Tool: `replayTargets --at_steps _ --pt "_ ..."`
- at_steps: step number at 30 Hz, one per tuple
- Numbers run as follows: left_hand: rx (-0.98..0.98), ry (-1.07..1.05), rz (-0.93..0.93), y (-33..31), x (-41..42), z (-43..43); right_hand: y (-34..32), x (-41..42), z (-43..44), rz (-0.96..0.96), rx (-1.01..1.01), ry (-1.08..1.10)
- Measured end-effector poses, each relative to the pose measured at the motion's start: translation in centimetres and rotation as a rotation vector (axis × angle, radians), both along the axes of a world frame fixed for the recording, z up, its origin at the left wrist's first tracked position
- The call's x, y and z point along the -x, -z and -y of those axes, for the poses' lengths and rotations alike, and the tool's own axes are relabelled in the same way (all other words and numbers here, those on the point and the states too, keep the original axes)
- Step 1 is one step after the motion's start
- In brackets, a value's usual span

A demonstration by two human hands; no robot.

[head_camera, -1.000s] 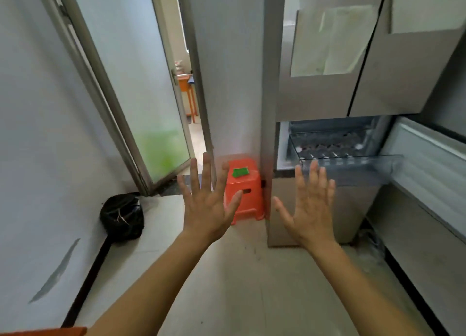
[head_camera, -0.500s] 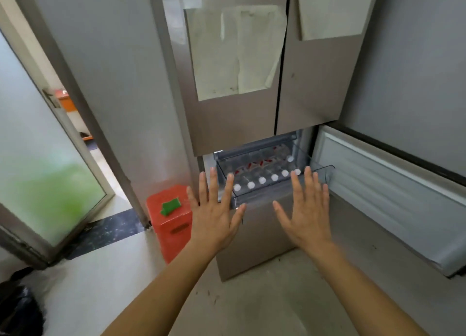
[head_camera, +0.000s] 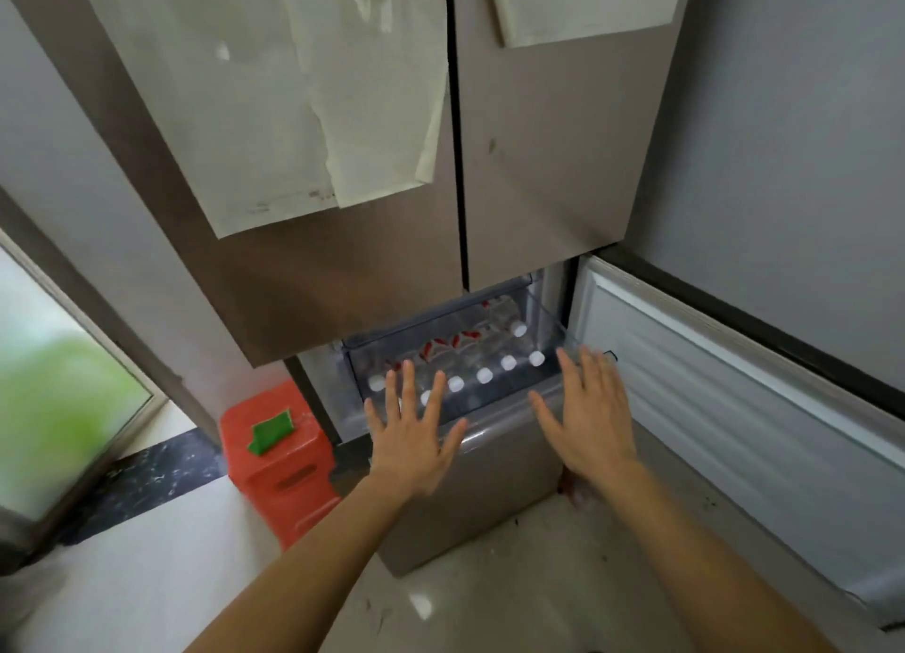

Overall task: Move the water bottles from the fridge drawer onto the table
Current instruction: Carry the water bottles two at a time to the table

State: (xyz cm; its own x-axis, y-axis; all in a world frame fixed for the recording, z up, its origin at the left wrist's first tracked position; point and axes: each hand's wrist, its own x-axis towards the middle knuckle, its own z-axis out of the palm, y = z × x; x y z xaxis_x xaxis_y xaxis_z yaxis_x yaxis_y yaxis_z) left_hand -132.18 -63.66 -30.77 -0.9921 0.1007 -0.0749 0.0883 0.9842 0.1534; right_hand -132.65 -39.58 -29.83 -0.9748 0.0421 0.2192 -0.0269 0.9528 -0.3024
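Observation:
A clear plastic fridge drawer [head_camera: 543,309] stands pulled out below the two upper fridge doors. Several water bottles [head_camera: 485,374] with white caps and red labels lie in it, caps toward me. My left hand [head_camera: 411,437] is held flat with fingers spread, just in front of the drawer's left half, covering part of the front row. My right hand [head_camera: 585,415] is also spread flat, in front of the drawer's right corner. Neither hand holds anything. No table is in view.
An orange plastic stool [head_camera: 281,461] with a green piece [head_camera: 271,434] on top stands left of the fridge. The lower fridge door [head_camera: 734,407] hangs swung out to the right. A glass door [head_camera: 59,407] is at the far left. Pale floor [head_camera: 489,603] lies underfoot.
The view has turned right and come closer to the fridge, so the drawer and its bottles now fill the centre. Both hands stay spread and empty, now nearer the drawer front.

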Motion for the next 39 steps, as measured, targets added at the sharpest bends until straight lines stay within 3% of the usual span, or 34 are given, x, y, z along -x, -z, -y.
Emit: replayTargets --at_steps 12,21,26,34,39 --pt "-0.006 -0.38 0.206 2.9 8.5 -4.9 2.6 15.2 -3.9 0.313 0.027 -0.354" --pt "-0.244 -0.626 0.227 5.8 14.7 -2.5 6.2 23.1 -3.7 0.378 0.001 -0.393" --pt "-0.321 -0.752 0.277 7.6 16.8 0.1 8.2 26.5 -2.8 0.511 -0.027 -0.392" --pt "-0.392 -0.76 0.312 9.8 18.7 2.9 9.8 30.4 -0.8 0.609 -0.098 -0.402" --pt "-0.241 -0.682 0.316 9.7 18.8 3.0 10.6 29.5 0.0 0.574 -0.123 -0.375"
